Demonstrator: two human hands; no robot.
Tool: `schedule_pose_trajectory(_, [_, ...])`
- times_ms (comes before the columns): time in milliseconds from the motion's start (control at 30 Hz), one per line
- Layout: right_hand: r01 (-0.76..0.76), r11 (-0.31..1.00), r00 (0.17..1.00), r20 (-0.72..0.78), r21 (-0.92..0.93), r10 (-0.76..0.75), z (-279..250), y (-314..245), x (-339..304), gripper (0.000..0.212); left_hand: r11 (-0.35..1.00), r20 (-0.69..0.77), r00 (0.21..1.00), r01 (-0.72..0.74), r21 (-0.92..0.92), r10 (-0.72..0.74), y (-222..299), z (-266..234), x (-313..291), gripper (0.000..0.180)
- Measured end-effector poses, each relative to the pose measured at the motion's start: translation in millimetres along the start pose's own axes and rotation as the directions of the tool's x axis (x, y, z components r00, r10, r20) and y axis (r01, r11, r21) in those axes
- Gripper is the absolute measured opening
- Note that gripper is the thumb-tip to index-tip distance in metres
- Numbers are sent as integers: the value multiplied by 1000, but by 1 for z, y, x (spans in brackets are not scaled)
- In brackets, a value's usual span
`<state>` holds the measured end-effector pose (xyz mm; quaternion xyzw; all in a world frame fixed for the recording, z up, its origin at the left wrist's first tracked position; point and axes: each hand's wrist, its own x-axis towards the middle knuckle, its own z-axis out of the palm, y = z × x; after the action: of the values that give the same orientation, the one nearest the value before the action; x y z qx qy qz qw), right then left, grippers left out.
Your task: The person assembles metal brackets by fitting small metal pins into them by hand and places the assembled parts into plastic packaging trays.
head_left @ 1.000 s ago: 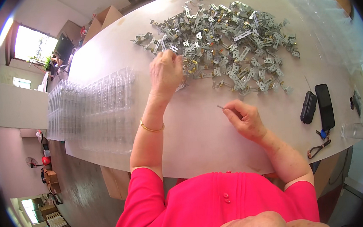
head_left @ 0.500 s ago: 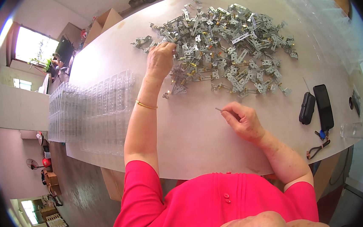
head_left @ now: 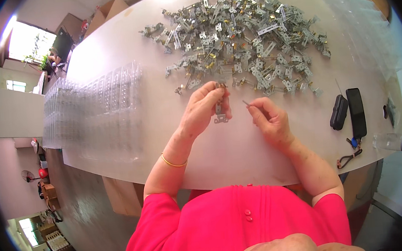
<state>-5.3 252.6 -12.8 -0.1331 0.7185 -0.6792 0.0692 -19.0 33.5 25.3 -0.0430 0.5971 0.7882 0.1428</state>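
Looks like clear plastic blister trays [head_left: 93, 105] left of the left hand [head_left: 199, 111]. In that hand, pinched between thumb and fingers: a stamped metal bracket [head_left: 220, 117], lower end poking out toward the body. Beyond both hands, a messy bracket pile [head_left: 255, 41]. In the right hand [head_left: 272, 121]: a thin rod [head_left: 245, 103], pinched at the fingertips, angled toward the bracket. Probably best to grip the bracket snugly, leave its end exposed, and hold the rod steady.
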Motion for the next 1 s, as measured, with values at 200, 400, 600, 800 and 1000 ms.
schedule_pose_trajectory(200, [-67, 998, 998, 24, 9, 66, 8, -12, 5, 7, 989, -108, 988, 122, 88, -112, -16, 2, -12, 18])
schedule_pose_trajectory(400, [-74, 997, 997, 28, 36, 73, 27, -24, 27, 8, 963, -163, 987, 36, 267, 8, -17, -3, -14, 21])
schedule_pose_trajectory(600, [-124, 992, 992, 8, 32, 124, 41, -16, 29, 8, 900, -184, 974, -42, 433, 134, -24, -15, -9, 19])
schedule_pose_trajectory(800, [-90, 995, 996, -24, 52, 91, 39, -7, 25, 5, 858, -179, 966, -73, 508, 188, -28, -16, -9, 17])
schedule_pose_trajectory(1000, [-90, 995, 996, -14, 30, 91, 36, -4, 25, 4, 848, -165, 969, -72, 525, 184, -26, -17, -9, 17])
